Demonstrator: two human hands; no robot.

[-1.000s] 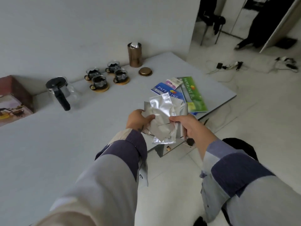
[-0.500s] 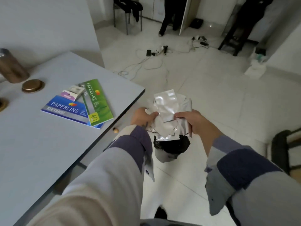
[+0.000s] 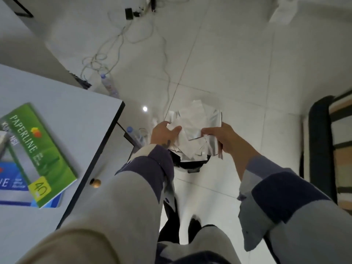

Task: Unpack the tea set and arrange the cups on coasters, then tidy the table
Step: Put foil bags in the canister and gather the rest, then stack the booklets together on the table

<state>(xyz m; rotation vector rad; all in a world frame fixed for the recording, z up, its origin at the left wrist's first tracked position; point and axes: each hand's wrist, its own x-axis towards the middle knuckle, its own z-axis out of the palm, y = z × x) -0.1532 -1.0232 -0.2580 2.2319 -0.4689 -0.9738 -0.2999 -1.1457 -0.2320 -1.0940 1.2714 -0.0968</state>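
Observation:
Both my hands hold a crumpled bunch of silver foil wrappers [image 3: 196,130] over the floor, to the right of the table. My left hand [image 3: 164,133] grips the bunch's left side, thumb on top. My right hand [image 3: 222,139] pinches its right side. Directly below the wrappers stands a black bin [image 3: 190,164], mostly hidden by the foil and my left sleeve. The cups, coasters and teapot are out of view.
The grey table's corner [image 3: 106,119] is at the left, carrying a green Paperline pack [image 3: 41,153] on a blue one [image 3: 11,185]. Plastic bottles [image 3: 109,85] and cables [image 3: 122,33] lie on the tiled floor. A dark chair [image 3: 322,141] stands at the right.
My view has swung from the table down to the floor. Both hands carried the foil wrappers off the table's edge to above the black bin.

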